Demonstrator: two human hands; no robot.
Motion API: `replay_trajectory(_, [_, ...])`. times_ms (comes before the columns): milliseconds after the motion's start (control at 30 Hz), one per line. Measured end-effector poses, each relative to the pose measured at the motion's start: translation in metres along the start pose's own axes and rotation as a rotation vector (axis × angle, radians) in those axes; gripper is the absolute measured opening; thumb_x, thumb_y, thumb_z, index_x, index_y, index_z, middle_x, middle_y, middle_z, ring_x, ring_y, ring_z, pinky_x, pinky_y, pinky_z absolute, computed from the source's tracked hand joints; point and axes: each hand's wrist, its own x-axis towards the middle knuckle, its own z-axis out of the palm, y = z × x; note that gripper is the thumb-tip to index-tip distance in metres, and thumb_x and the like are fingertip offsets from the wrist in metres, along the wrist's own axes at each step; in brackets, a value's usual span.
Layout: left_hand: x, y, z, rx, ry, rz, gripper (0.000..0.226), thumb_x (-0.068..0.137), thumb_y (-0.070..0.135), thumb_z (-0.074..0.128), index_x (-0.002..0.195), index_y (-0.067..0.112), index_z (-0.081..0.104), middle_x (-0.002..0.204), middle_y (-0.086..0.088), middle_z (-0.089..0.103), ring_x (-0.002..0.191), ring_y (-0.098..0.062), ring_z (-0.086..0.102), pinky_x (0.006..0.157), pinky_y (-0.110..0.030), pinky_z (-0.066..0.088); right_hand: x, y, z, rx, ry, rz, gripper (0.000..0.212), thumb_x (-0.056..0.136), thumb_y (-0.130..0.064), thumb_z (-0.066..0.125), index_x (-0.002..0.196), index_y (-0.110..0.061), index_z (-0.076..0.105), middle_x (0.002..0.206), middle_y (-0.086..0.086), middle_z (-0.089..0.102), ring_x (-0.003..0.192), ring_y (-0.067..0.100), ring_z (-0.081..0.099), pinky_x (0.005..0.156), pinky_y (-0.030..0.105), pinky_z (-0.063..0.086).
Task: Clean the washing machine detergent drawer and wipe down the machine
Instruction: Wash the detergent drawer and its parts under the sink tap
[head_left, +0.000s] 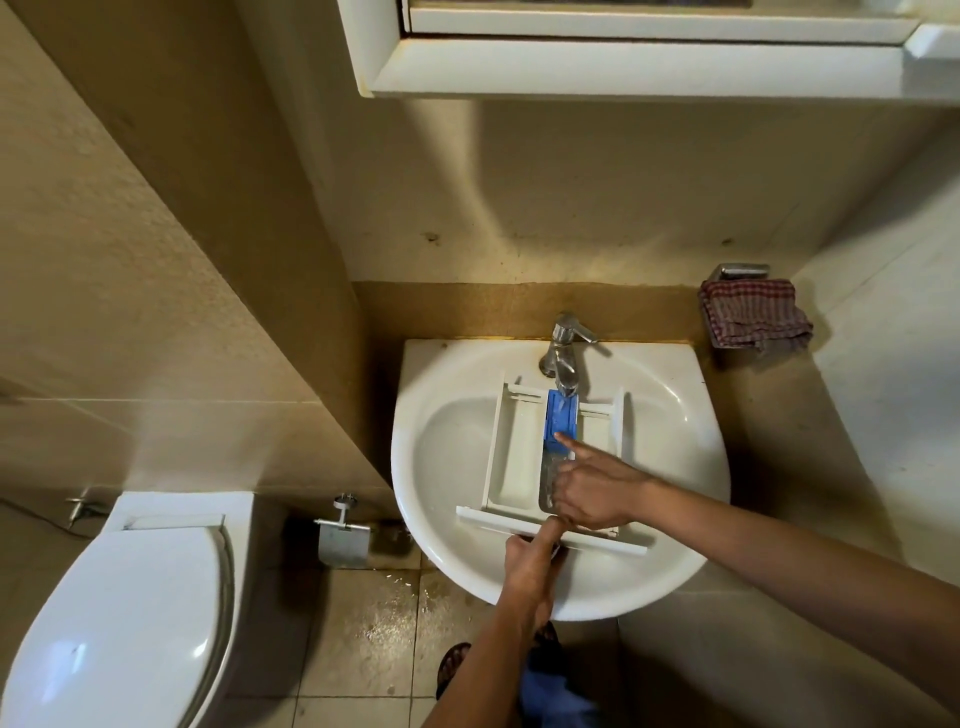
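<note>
The white detergent drawer lies in the white sink, its front panel toward me and its blue insert under the tap. Water runs from the tap onto the insert. My left hand grips the drawer's front panel at the sink's near rim. My right hand rests over the drawer's middle compartment, its forefinger stretched out and touching the blue insert, the other fingers curled.
A checked cloth hangs on a holder at the right wall. A white toilet with its lid down stands to the left, and a paper holder is on the wall between. A white cabinet hangs overhead. The floor under the sink is wet.
</note>
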Motion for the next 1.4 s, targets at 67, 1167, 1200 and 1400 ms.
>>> replay_trajectory(67, [-0.002,0.0,0.0,0.013,-0.006,-0.002,0.034,0.081,0.007,0.071,0.112,-0.003,0.062,0.107,-0.018,0.071,0.1,-0.029,0.068,0.081,-0.032,0.057,0.006,-0.001,-0.001,-0.122,0.086,0.127,0.044,0.086,-0.034,0.033,0.07,-0.017,0.07,0.065,-0.002,0.057,0.076,0.018,0.057,0.114,0.049,0.016])
replay_trajectory(1167, [-0.053,0.042,0.017,0.173,0.508,0.028,0.091,0.045,0.04,0.085,0.115,-0.003,0.047,0.092,-0.014,0.062,0.082,-0.026,0.06,0.063,-0.034,0.052,-0.009,-0.005,0.037,1.213,0.156,0.664,0.045,0.101,-0.018,0.041,0.145,-0.016,0.037,0.151,0.003,0.036,0.142,0.018,0.028,0.109,0.022,0.02])
replay_trajectory(1200, [-0.053,0.041,0.017,0.199,0.519,0.051,0.091,0.044,0.04,0.085,0.115,-0.003,0.047,0.092,-0.013,0.061,0.082,-0.026,0.06,0.062,-0.032,0.05,-0.002,-0.005,0.037,1.338,0.203,0.791,0.04,0.1,-0.013,0.041,0.139,-0.013,0.046,0.144,0.006,0.046,0.136,0.021,0.038,0.105,0.022,0.027])
replay_trajectory(1400, [-0.061,0.035,0.022,0.328,0.519,0.145,0.08,0.051,0.035,0.087,0.11,-0.003,0.048,0.091,-0.011,0.063,0.081,-0.023,0.061,0.061,-0.03,0.049,0.029,0.027,0.003,2.169,0.612,1.163,0.019,0.093,0.004,0.049,0.1,-0.007,0.063,0.121,0.025,0.062,0.109,0.038,0.062,0.101,0.042,0.047])
